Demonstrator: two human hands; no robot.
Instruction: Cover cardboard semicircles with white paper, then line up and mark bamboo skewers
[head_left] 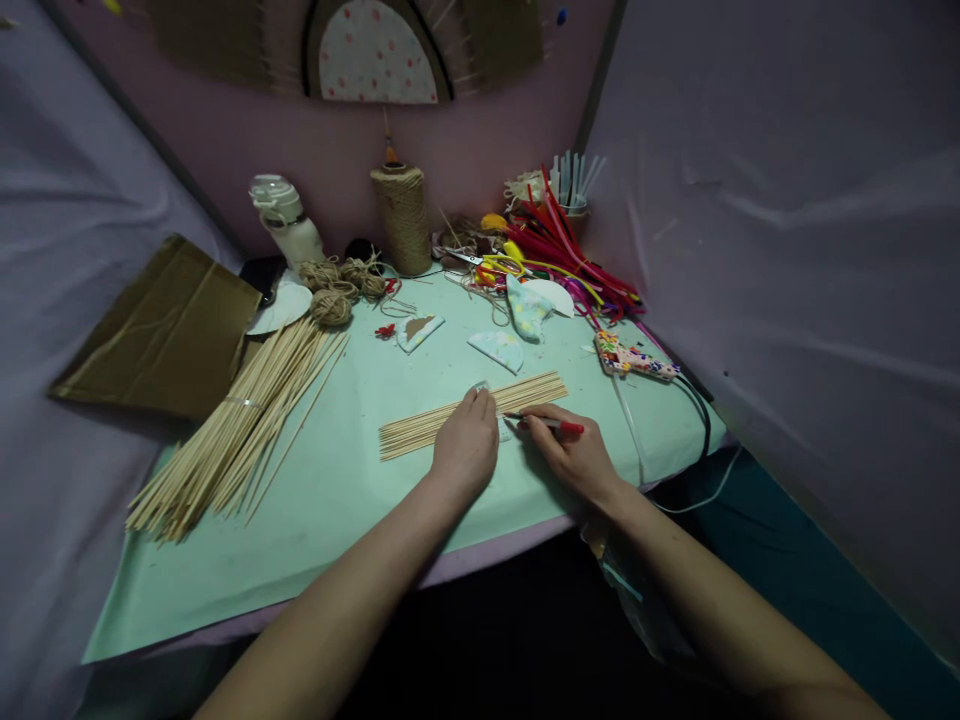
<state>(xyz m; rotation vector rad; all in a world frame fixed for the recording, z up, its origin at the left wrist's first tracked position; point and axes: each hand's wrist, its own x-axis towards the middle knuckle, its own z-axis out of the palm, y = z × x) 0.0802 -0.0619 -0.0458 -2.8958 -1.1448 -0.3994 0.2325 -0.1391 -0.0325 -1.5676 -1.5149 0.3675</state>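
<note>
The left hand (466, 443) lay palm down across the middle of a flat row of thin wooden sticks (420, 428), fingers together and pressed flat rather than curled around anything, and it hid the stretch of sticks beneath it; a small clear thing at its fingertips was too blurred to make out. The right hand (574, 455) was closed around a red pen (551, 425), whose tip pointed left toward the sticks just beside the left hand, though whether it touched them could not be told. The row lay near the middle of the green tabletop (360, 520), its long axis running from lower left to upper right. Both forearms were cut off by the bottom of the picture. In front of the sticks the tabletop was bare up to its near edge; to the left a larger loose bundle of sticks (240, 425) fanned toward the left edge, well apart from the row. A patterned glue gun (634, 362) sat near the right edge, its cord dropping over the side. Twine balls (337, 285), a twine spool (403, 220) and a heap of coloured straws (570, 260) crowded the far side.
</note>
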